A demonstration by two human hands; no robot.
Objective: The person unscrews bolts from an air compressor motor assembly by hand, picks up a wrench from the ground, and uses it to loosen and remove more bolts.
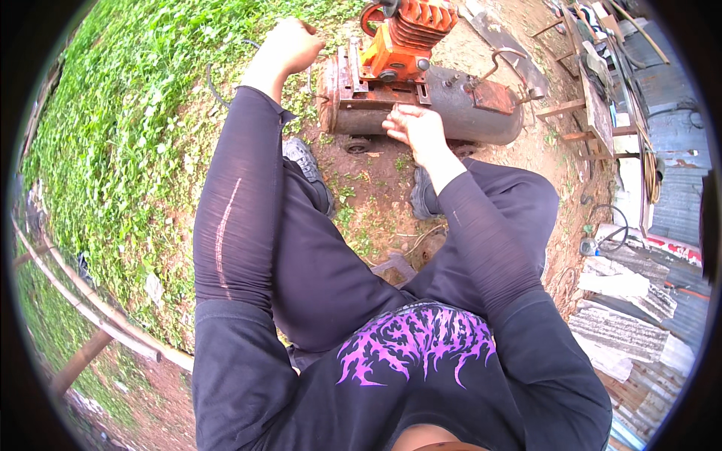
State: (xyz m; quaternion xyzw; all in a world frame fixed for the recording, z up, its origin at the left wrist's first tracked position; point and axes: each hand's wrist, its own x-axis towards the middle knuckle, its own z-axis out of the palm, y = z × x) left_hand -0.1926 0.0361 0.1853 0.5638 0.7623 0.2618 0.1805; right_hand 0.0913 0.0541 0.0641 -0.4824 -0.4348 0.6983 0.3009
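The compressor (pixel 410 64) sits just beyond right fingers (pixel 403 122).

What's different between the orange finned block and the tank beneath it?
The finned block is bright orange; the tank is mostly dark grey. The block is ribbed near its top, whereas the tank is smoothly rounded. The block stands upright; the tank lies lengthwise. Both form one machine.

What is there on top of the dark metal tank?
An orange pump stands there on a rusty frame. The part of the tank directly beneath is covered, not visible.
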